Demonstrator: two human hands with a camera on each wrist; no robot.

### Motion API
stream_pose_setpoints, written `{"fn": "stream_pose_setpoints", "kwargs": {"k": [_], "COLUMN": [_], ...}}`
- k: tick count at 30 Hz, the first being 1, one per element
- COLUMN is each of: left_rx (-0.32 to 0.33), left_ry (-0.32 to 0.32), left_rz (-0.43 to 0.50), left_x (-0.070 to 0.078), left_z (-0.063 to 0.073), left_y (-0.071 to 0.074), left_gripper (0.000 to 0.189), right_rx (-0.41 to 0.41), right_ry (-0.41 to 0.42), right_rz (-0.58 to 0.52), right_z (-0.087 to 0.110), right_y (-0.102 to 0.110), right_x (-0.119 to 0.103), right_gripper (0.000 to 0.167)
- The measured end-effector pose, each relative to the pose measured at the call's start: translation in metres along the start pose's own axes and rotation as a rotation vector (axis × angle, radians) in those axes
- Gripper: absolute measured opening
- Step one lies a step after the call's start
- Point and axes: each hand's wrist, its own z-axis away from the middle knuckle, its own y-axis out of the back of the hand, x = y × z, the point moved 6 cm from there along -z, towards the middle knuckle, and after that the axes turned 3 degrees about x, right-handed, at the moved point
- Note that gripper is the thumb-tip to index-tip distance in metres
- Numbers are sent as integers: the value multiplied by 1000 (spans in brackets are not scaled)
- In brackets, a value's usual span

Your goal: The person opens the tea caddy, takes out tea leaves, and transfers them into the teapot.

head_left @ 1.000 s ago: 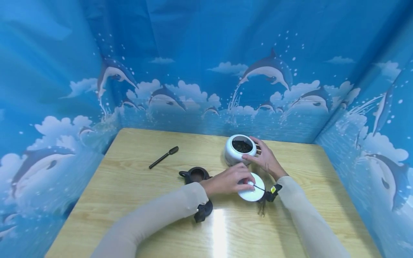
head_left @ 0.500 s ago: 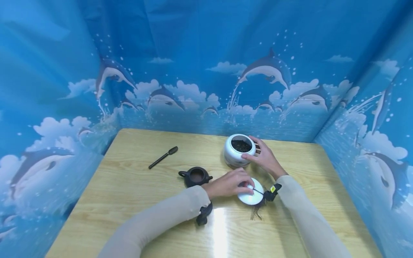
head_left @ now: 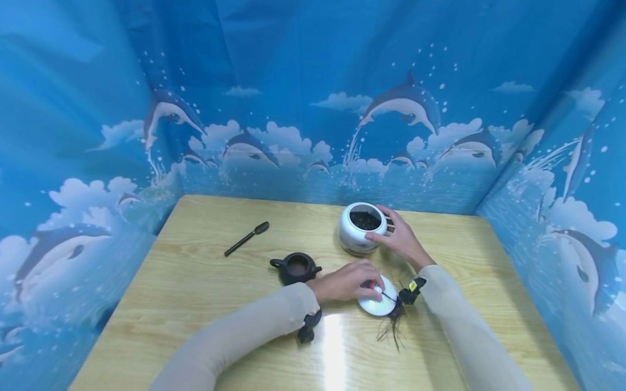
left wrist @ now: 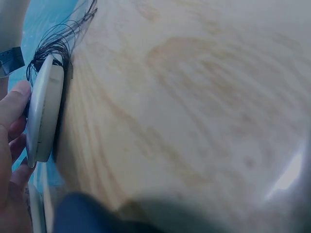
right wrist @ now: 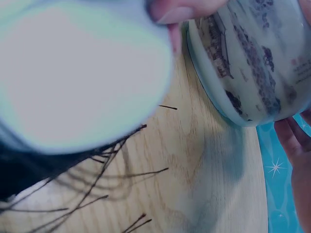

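Note:
My left hand (head_left: 348, 279) pinches the knob of a white ceramic lid (head_left: 379, 306), which has a black cord and a dark tassel (head_left: 395, 317). In the left wrist view the lid (left wrist: 44, 111) is seen edge-on, close over the tabletop. My right hand (head_left: 403, 239) grips the right side of a white round jar (head_left: 349, 239), thumb near the rim and fingers round the far side. Dark tea leaves (head_left: 364, 220) show inside the uncovered jar. In the right wrist view, printed scenery decorates the jar (right wrist: 262, 63), and the lid (right wrist: 82, 73) fills the upper left.
A small black teapot (head_left: 293, 277) without its lid stands left of the jar, partly behind my left wrist. Farther left lies a slim black tool (head_left: 244, 240) with a wider end. The wooden table (head_left: 195, 304) meets a blue dolphin curtain (head_left: 293, 108) at the back.
My left hand has brought the lid a little toward me, away from the jar, and the tassel now spreads over the tabletop. The right hand keeps its hold on the jar.

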Motion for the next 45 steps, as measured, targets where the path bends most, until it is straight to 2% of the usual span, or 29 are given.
{"fn": "stream_pose_setpoints", "kwargs": {"k": [6,11,19,24,27,33,36,39,45], "left_rx": [-19,-30,56,114,138,213,274,332,421], "left_ry": [36,39,37,57,89,95,92,125,264], "left_rz": [5,-13,-11,2,48,63,23,-41,-99], "left_x": [-4,-6,-3,4,6,-1,-10,-25,-59], "left_z": [3,5,9,15,20,33,44,58,98], "left_y": [-3,-3,14,38,55,91,111,129,159], "left_gripper": [27,31,29,30,31,33,30,29,29], "right_rx": [2,-1,5,-2,-6,-10,-13,-19,-25], "right_ry": [-3,-8,-16,-25,-34,-52,-57,-66,-70], "right_rz": [0,5,15,20,16,21,20,19,7], "right_z": [0,0,0,2,2,2,2,1,1], "right_y": [-1,-1,-1,-1,0,-1,-1,-1,-2], "right_x": [-1,0,3,3,2,1,1,2,4], "right_gripper": [100,101,102,104,104,105,106,107,107]}}
